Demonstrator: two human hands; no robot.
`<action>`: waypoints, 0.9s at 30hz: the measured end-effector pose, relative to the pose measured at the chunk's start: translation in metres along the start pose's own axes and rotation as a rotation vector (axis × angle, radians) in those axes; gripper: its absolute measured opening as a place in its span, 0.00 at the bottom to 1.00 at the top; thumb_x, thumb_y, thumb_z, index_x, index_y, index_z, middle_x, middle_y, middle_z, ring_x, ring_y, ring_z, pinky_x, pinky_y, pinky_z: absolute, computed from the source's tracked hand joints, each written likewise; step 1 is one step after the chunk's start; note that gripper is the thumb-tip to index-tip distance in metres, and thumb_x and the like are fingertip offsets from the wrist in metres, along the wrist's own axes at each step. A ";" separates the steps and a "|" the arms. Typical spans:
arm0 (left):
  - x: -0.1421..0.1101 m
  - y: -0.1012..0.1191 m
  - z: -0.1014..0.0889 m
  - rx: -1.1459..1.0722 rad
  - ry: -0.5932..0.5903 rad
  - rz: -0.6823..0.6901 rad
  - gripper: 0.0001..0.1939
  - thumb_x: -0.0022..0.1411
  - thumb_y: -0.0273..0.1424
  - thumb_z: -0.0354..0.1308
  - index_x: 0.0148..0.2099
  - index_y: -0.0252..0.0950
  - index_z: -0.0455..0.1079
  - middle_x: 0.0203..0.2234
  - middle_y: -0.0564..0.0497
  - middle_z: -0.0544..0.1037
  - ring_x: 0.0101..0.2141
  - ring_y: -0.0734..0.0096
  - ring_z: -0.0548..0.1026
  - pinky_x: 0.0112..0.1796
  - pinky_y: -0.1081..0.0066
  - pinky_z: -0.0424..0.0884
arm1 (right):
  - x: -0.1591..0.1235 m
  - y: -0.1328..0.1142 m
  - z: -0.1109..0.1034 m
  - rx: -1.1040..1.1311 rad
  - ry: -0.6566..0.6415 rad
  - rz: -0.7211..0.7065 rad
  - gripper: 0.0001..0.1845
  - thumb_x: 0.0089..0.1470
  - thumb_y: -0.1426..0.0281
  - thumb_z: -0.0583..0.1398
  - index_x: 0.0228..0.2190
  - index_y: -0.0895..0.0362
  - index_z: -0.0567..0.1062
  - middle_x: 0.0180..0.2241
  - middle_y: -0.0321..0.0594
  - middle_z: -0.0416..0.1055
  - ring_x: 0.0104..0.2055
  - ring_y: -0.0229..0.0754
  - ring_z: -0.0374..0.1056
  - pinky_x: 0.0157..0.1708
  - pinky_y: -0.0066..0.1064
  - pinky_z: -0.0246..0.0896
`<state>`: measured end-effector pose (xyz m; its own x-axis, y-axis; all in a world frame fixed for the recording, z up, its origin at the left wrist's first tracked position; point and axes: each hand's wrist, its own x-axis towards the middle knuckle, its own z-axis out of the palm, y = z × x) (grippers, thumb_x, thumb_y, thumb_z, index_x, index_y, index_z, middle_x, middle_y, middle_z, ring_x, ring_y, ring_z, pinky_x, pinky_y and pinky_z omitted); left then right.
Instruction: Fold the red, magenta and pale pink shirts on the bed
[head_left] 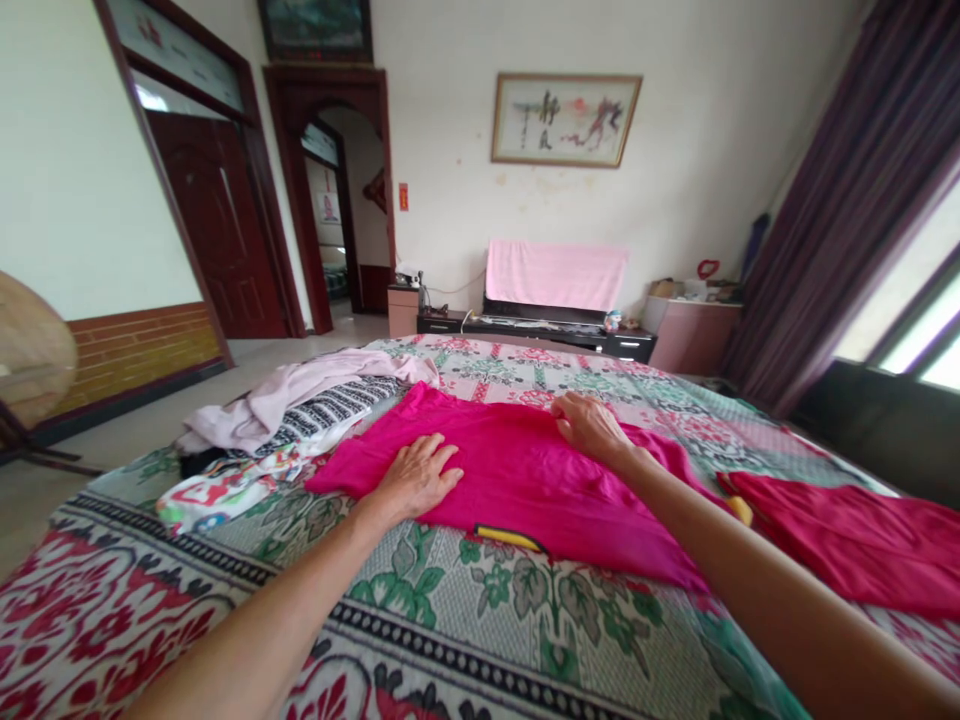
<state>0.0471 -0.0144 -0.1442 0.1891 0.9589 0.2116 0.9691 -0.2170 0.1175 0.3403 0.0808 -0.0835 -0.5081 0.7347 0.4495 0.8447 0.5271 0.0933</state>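
L hand (421,478) lies flat on pink garment (510,465), fingers slightly spread; R hand (592,427) curls at its far edge (can't tell if pinching). Garment's on patterned bedspread (405,650); wall pic (566,120) reads 靜, rest too small.

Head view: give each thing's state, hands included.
Magenta garment: spread out, wrinkled
Left hand: open, flat on the magenta garment
Right hand: fingers curled, grip unclear
Red garment: lying spread, creased
Clothes pile: loosely layered
Pale pink towel: draped
Purple curtain: partly open
Calligraphy picture: hanging
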 end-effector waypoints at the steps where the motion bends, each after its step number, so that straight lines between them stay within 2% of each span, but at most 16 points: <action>1: 0.000 0.000 0.000 -0.006 0.001 -0.002 0.27 0.67 0.44 0.45 0.63 0.40 0.63 0.64 0.42 0.60 0.62 0.50 0.59 0.58 0.49 0.58 | -0.008 -0.005 -0.006 0.022 -0.008 -0.026 0.11 0.54 0.76 0.53 0.36 0.59 0.73 0.35 0.44 0.72 0.34 0.39 0.66 0.37 0.29 0.54; 5: 0.000 0.000 0.001 -0.014 -0.003 -0.009 0.27 0.66 0.45 0.45 0.63 0.39 0.63 0.64 0.41 0.59 0.62 0.48 0.58 0.59 0.49 0.57 | -0.043 -0.023 -0.031 0.060 -0.091 -0.123 0.10 0.53 0.79 0.53 0.34 0.58 0.72 0.35 0.42 0.71 0.33 0.38 0.65 0.33 0.27 0.53; 7: -0.001 0.000 0.001 -0.005 -0.001 0.000 0.27 0.67 0.45 0.44 0.63 0.39 0.62 0.64 0.41 0.59 0.62 0.49 0.58 0.59 0.50 0.57 | -0.056 -0.030 -0.041 0.093 -0.208 -0.139 0.10 0.51 0.79 0.55 0.34 0.57 0.73 0.34 0.41 0.72 0.32 0.37 0.65 0.32 0.27 0.53; 9: -0.001 0.000 -0.001 0.007 0.005 0.010 0.27 0.67 0.44 0.44 0.63 0.39 0.62 0.64 0.41 0.60 0.62 0.50 0.59 0.59 0.51 0.58 | -0.063 -0.036 -0.047 0.140 -0.365 -0.157 0.09 0.49 0.78 0.57 0.32 0.56 0.74 0.31 0.39 0.73 0.31 0.37 0.66 0.30 0.27 0.53; 11: -0.001 0.001 -0.002 0.015 0.008 0.010 0.27 0.67 0.45 0.44 0.63 0.39 0.63 0.64 0.42 0.60 0.62 0.51 0.59 0.59 0.52 0.57 | -0.060 -0.043 -0.048 0.165 -0.415 -0.162 0.08 0.50 0.76 0.57 0.32 0.56 0.76 0.31 0.39 0.75 0.31 0.37 0.67 0.31 0.27 0.54; 14: -0.002 0.002 -0.003 0.000 0.000 -0.003 0.27 0.67 0.45 0.45 0.63 0.39 0.63 0.64 0.41 0.60 0.62 0.50 0.59 0.59 0.51 0.57 | -0.035 -0.060 -0.040 0.167 -0.254 -0.118 0.11 0.55 0.72 0.55 0.36 0.58 0.77 0.36 0.44 0.76 0.35 0.40 0.69 0.34 0.28 0.57; 16: -0.002 0.002 -0.002 -0.033 -0.008 -0.014 0.27 0.66 0.45 0.45 0.63 0.39 0.62 0.64 0.41 0.60 0.63 0.49 0.58 0.59 0.48 0.56 | -0.010 -0.073 -0.028 0.193 -0.196 -0.079 0.14 0.54 0.73 0.54 0.39 0.58 0.77 0.38 0.45 0.77 0.37 0.40 0.70 0.35 0.27 0.57; 20: 0.001 -0.001 0.001 -0.189 0.050 -0.012 0.26 0.63 0.42 0.52 0.59 0.37 0.67 0.62 0.40 0.63 0.62 0.49 0.59 0.60 0.47 0.55 | 0.041 -0.097 0.004 0.248 -0.207 0.052 0.16 0.54 0.74 0.54 0.40 0.59 0.79 0.39 0.43 0.78 0.39 0.41 0.71 0.36 0.26 0.57; 23: 0.010 -0.013 -0.007 -0.541 0.179 -0.031 0.24 0.56 0.36 0.59 0.55 0.35 0.71 0.56 0.41 0.71 0.57 0.55 0.67 0.58 0.57 0.62 | 0.069 -0.110 0.027 0.318 -0.257 0.244 0.15 0.55 0.71 0.54 0.37 0.62 0.80 0.35 0.44 0.78 0.36 0.41 0.71 0.32 0.26 0.57; 25: 0.017 -0.026 -0.021 -0.873 0.313 -0.195 0.22 0.56 0.33 0.58 0.53 0.35 0.71 0.50 0.42 0.76 0.50 0.61 0.74 0.49 0.65 0.71 | 0.082 -0.115 0.039 0.360 -0.284 0.344 0.17 0.56 0.69 0.54 0.35 0.64 0.80 0.33 0.46 0.78 0.34 0.42 0.70 0.30 0.26 0.57; 27: 0.021 -0.042 -0.036 -1.112 0.440 -0.472 0.20 0.57 0.30 0.55 0.52 0.33 0.70 0.43 0.42 0.79 0.40 0.67 0.79 0.35 0.72 0.75 | 0.092 -0.119 0.049 0.376 -0.291 0.389 0.18 0.56 0.67 0.54 0.34 0.65 0.80 0.31 0.47 0.77 0.33 0.43 0.70 0.29 0.27 0.58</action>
<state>0.0046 0.0083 -0.1100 -0.4085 0.8897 0.2040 0.2342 -0.1139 0.9655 0.1849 0.1072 -0.0966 -0.2445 0.9620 0.1219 0.8869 0.2727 -0.3728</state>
